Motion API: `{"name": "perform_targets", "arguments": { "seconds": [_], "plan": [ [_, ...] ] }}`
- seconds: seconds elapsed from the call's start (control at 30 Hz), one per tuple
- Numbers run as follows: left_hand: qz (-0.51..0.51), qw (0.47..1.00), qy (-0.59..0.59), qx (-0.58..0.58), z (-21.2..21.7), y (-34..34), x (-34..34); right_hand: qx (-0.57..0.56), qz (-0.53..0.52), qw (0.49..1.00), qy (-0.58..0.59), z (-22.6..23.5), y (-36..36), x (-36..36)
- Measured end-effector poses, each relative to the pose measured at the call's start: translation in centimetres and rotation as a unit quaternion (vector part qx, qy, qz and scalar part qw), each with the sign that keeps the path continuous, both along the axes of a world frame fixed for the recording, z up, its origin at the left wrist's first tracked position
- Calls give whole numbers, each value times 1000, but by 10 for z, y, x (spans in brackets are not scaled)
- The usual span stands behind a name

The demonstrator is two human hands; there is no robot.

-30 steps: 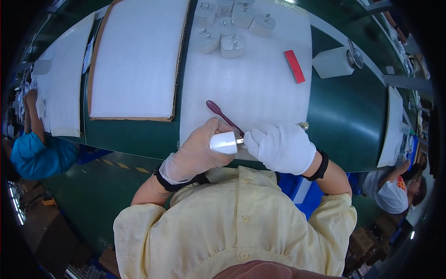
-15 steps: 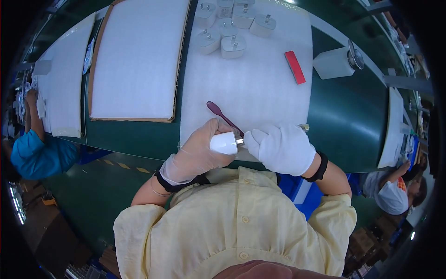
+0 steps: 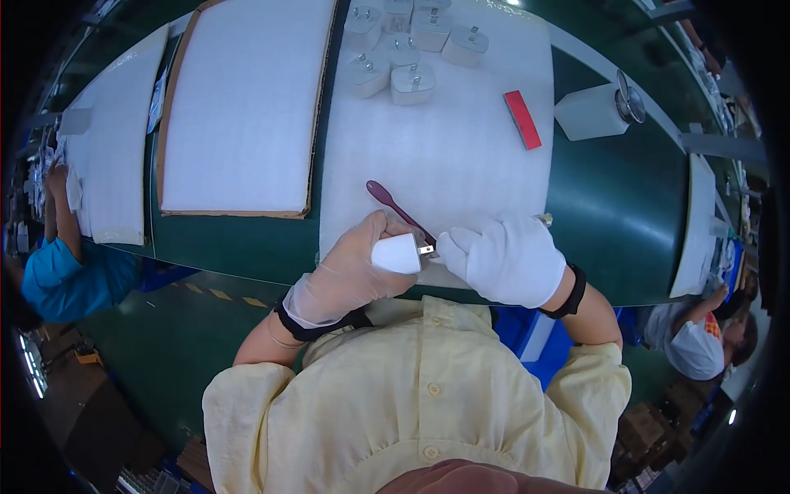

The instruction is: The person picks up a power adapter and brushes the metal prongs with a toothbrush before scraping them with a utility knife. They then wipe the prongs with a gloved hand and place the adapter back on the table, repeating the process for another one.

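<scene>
A white charger plug [image 3: 397,254] with two metal prongs is gripped in my left hand [image 3: 354,257], which wears a thin translucent glove. Its prongs point right, toward my right hand [image 3: 506,259] in a white cloth glove. The right fingers are pinched together just beside the prongs, and whatever they hold is hidden. A dark red, narrow-handled tool [image 3: 385,196] slants across the white foam sheet [image 3: 461,177] behind the plug. Its thin end reaches close to the fingertips; I cannot tell whether they touch it.
Several white plugs [image 3: 413,84] stand prongs-up at the back of the foam sheet. A red block [image 3: 522,119] lies right of them, beside a white pump bottle [image 3: 591,114]. A foam-lined cardboard tray [image 3: 239,107] is at left. Co-workers sit at both sides.
My right hand has shifted slightly right, away from the prongs, which now show more fully. The left hand and its plug have hardly moved.
</scene>
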State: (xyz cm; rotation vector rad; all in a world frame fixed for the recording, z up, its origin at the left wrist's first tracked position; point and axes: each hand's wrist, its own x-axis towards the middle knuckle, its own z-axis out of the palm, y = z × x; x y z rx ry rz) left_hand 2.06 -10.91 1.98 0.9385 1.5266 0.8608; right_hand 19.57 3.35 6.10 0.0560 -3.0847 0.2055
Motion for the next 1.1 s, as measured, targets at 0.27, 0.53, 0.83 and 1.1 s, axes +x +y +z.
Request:
{"name": "perform_targets", "arguments": {
  "seconds": [0.27,0.53,0.83,1.1],
  "plan": [
    [-8,1000,-4,-30,5,4,-1,24,-21,999,-1,-2,-4,-1],
    [-9,1000,-10,-17,5,3,-1,1,-29,1000,-10,-7,-6,-1],
    [-16,1000,2,-25,6,4,-1,-24,1,1000,2,-7,-1,-2],
    [-15,1000,16,-23,3,3,0,-39,0,998,-43,-10,3,0]
  ]
}}
